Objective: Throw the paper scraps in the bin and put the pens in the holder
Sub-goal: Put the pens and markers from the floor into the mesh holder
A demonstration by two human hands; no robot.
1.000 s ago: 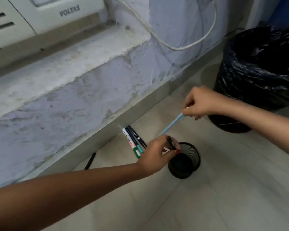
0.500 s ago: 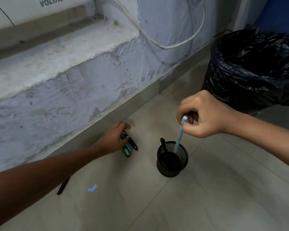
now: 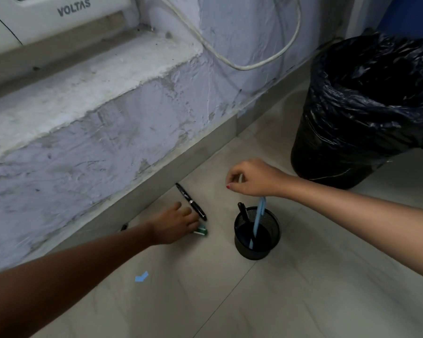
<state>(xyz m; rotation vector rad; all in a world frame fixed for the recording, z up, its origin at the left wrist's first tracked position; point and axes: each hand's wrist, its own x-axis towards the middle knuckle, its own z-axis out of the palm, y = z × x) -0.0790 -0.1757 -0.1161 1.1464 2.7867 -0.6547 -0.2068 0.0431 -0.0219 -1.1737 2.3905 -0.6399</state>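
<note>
On the pale tiled floor (image 3: 303,289), near the foot of a rough painted wall (image 3: 108,147), a black mesh pen holder (image 3: 257,234) stands upright. Two pens are already in it: a light blue pen (image 3: 258,220) leaning with its top above the rim, and a black pen (image 3: 242,211) tilted toward the left side of the cup.

Above the holder, the right hand (image 3: 252,178) hangs loosely curled, thumb and forefinger close together and pinching nothing that can be seen; the top of the blue pen sits just under the wrist, apart from the fingers.

Left of the holder, the left hand (image 3: 175,223) reaches down to the floor with its fingers spread over a green and white marker (image 3: 201,231), of which only the end shows from beneath the fingertips. Whether the fingers have closed on it I cannot tell. A black pen on the floor (image 3: 191,202) lies slanted just beside that hand, touching or nearly touching the fingertips. Another dark pen tip (image 3: 124,226) peeks out behind the left forearm, close to the wall.

A small blue paper scrap (image 3: 141,276) lies on the floor nearer the camera, well apart from the holder. The bin (image 3: 352,132), lined with a black bag, stands at the right, beyond the right arm.
</note>
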